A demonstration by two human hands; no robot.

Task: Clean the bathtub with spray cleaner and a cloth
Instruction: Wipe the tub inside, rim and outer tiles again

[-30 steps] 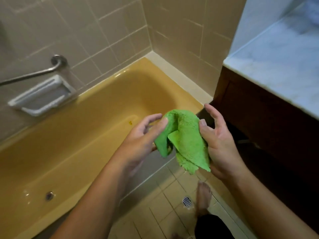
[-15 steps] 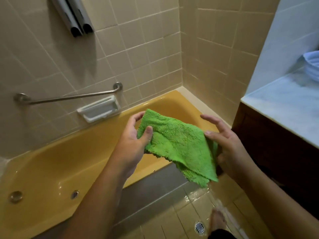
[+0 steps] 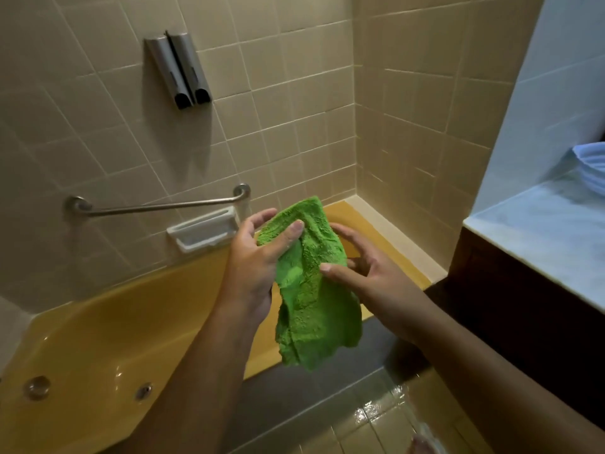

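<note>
A person is standing beside a mustard-yellow glossy bathtub point(image 3: 98, 339), holding a fluffy bright green microfibre cloth point(image 3: 311, 290) up in both bare hands, in the air above the tub's near rim. The left hand point(image 3: 258, 263) is gripping the cloth's upper left part: its thumb is pressing on the front face while its curled fingers are wrapping behind the top edge. The right hand point(image 3: 370, 270) is pinching the cloth's right edge lower down, thumb tip on the front, the other fingers loosely bent and partly hidden behind the fabric. Between and below the two hands the cloth is hanging in loose folds, its ragged bottom edge dangling in front of the tub's grey side panel. On the beige tiled wall behind, a slanted metal grab bar point(image 3: 157, 208) is sitting just above a white ceramic soap dish point(image 3: 203, 229), with two grey tube-shaped dispensers point(image 3: 178, 70) mounted higher up. A pale marble countertop point(image 3: 540, 240) on a dark wooden cabinet is standing at the right.
</note>
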